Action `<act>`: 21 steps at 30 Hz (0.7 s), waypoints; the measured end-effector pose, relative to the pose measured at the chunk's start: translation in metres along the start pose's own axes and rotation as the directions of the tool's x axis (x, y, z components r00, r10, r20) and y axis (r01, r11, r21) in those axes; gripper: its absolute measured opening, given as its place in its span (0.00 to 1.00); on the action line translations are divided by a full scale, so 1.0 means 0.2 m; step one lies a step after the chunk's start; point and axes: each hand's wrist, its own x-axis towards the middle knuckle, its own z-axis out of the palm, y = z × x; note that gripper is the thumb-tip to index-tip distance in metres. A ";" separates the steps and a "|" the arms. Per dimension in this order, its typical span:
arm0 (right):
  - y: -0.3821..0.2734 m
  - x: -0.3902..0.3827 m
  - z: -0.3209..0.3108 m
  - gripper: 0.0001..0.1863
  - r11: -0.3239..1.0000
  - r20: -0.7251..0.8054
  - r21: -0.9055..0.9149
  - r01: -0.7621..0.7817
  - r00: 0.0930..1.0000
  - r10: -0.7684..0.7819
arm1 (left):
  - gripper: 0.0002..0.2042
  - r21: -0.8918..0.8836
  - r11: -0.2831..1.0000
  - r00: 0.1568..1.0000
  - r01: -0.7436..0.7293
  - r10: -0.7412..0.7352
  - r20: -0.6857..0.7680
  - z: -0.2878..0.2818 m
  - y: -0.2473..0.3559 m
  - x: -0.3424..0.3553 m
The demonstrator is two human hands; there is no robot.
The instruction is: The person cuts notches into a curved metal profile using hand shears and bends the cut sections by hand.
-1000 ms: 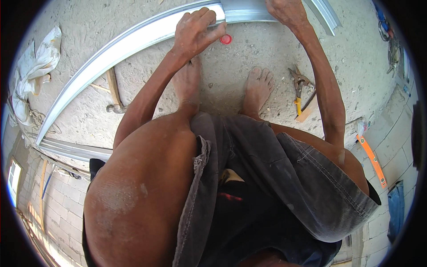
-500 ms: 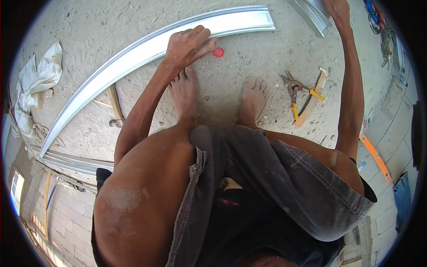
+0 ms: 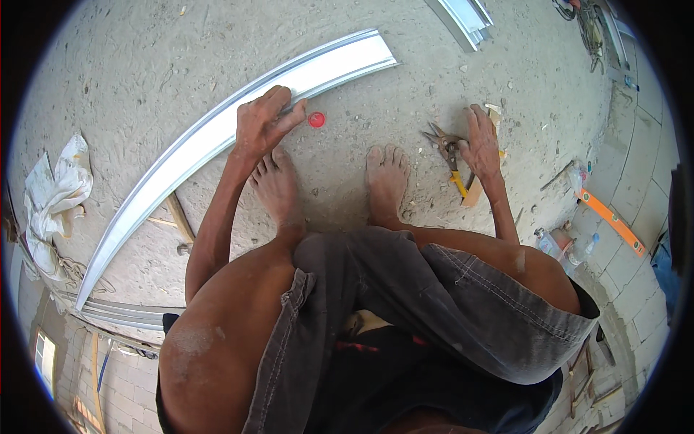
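My left hand (image 3: pixel 266 123) is closed on the near edge of a long, shiny metal channel (image 3: pixel 181 152), which looks curved here and lies on the dusty ground; its fingertips are partly hidden. Just right of that hand lies a small red ring-shaped cap (image 3: pixel 316 119). My right hand (image 3: pixel 482 145) reaches down over a pair of tin snips (image 3: pixel 450 155) with yellow handles, its fingers stretched out and thumb apart. The hand covers part of the snips and part of a narrow wooden strip (image 3: pixel 473 194) beneath them.
Shorter metal channels (image 3: pixel 463 22) lie at the far right. A hammer (image 3: pixel 181 220) rests by the long channel, with a white sack (image 3: pixel 61 192) farther left. An orange spirit level (image 3: pixel 613 222) and plastic bottles (image 3: pixel 557 244) are to the right. My bare feet (image 3: pixel 387 181) stand between the hands.
My right hand has come back from the shorter channels at the far right to the tin snips. My left hand stays on the long channel. The whole view has shifted.
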 end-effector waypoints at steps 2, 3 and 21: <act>-0.01 -0.13 0.02 0.34 0.997 0.046 -0.025 -0.078 0.996 0.079 | 0.15 -0.024 1.000 1.000 0.011 -0.011 -0.004 0.00 0.01 0.02; 0.01 -0.17 0.06 0.34 0.997 0.048 -0.023 -0.080 0.996 0.081 | 0.15 -0.024 1.000 1.000 0.012 -0.012 0.000 0.01 0.01 0.02; -0.28 0.00 -0.29 0.29 0.211 0.591 0.735 -0.644 0.762 0.266 | 0.19 -0.068 0.998 1.000 0.000 0.000 -0.003 0.05 0.03 0.11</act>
